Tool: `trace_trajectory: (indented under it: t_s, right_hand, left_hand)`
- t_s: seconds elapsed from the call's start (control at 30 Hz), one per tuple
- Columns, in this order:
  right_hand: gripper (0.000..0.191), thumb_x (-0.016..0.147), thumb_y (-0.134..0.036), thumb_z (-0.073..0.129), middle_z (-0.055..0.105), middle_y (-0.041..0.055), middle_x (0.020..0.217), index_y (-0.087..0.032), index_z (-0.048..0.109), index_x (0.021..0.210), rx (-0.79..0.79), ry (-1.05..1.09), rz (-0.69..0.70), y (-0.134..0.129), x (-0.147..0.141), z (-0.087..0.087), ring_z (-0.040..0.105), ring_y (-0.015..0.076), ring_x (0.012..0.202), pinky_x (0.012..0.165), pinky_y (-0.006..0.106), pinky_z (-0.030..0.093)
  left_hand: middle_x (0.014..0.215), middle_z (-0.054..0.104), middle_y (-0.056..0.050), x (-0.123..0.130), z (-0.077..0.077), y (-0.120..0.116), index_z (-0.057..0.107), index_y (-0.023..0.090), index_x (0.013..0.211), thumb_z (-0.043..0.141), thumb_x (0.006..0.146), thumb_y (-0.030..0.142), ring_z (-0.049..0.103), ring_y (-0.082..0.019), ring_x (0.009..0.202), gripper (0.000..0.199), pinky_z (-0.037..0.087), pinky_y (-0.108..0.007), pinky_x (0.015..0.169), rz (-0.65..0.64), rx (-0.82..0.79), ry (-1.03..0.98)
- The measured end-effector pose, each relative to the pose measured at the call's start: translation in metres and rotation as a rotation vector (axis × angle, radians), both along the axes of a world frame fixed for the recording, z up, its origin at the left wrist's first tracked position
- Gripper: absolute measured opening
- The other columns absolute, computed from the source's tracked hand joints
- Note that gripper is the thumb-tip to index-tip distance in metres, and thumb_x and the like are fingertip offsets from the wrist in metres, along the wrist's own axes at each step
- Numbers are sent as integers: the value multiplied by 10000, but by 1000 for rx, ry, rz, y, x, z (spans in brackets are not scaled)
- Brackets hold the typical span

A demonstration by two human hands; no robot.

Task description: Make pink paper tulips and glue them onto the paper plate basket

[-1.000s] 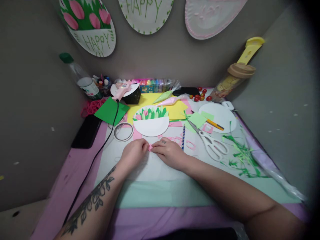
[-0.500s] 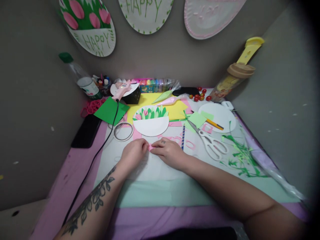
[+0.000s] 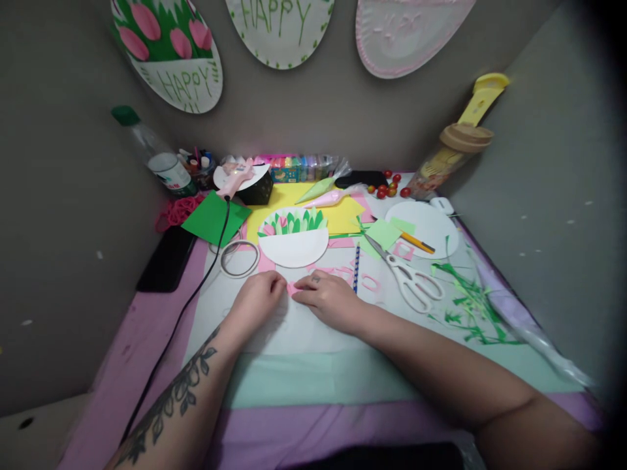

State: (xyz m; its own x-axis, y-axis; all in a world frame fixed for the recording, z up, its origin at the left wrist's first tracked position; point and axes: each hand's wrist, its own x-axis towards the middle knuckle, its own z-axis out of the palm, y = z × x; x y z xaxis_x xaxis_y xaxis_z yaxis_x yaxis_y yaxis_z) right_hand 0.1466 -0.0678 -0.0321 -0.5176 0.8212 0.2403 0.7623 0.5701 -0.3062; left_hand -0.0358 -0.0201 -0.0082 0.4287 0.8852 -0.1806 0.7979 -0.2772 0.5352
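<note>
A small pink paper piece [image 3: 292, 289] is between my two hands, low over the white work surface. My left hand [image 3: 259, 297] is closed, its fingertips pinched at the paper's left edge. My right hand [image 3: 330, 300] grips the same paper from the right with thumb and fingers pressed together; most of the piece is hidden. Just beyond the hands lies a white paper plate pocket [image 3: 292, 250] with green paper leaves and pink paper tulips [image 3: 269, 229] showing above its front half.
White-handled scissors [image 3: 411, 277], a patterned pencil [image 3: 356, 267] and pink scraps lie to the right, with green paper strips [image 3: 475, 300] farther out. Tape rolls [image 3: 239, 259], a black phone [image 3: 166, 261] and a glue gun [image 3: 238, 181] with its cord are left. A bottle [image 3: 164, 163] stands behind.
The whole view has shifted slightly, so things appear a little farther left. Both hands stay at the pink paper with almost the same grip.
</note>
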Motion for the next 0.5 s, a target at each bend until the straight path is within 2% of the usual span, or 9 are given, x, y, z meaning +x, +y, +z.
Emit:
trace_trajectory:
  t_s: [0.1,0.23,0.37,0.5]
  right_hand:
    - [225,849,-132,566,697,43,1059,-262,732,926,-2,-2,3,0,0,0,543,196,853,695,305,450]
    - [212,860,-148,562,703,41,1051,-256,731,927,15,-23,4,0,-1,1,543,196,841,681,302,447]
    - [204,877,-168,550,706,43,1051,-245,730,936,31,-59,9,0,-1,2,545,198,824,666,306,442]
    - [206,879,-171,545,706,47,1056,-242,729,940,27,-77,1,0,-2,3,547,204,821,656,311,446]
  left_hand:
    - [786,705,-67,-1,-2,1,636,183,789,420,843,300,620,-193,712,251,387,-265,627,10,-1,-22]
    - [722,644,-12,-3,-4,0,538,200,817,496,792,280,578,-163,645,93,375,-254,595,27,13,-80]
    - [611,532,46,-2,-2,-3,449,222,814,533,772,308,502,-145,555,127,312,-247,528,-6,3,-50]
    - [628,523,40,2,-2,-6,428,228,811,507,780,281,480,-146,545,101,266,-255,515,37,13,14]
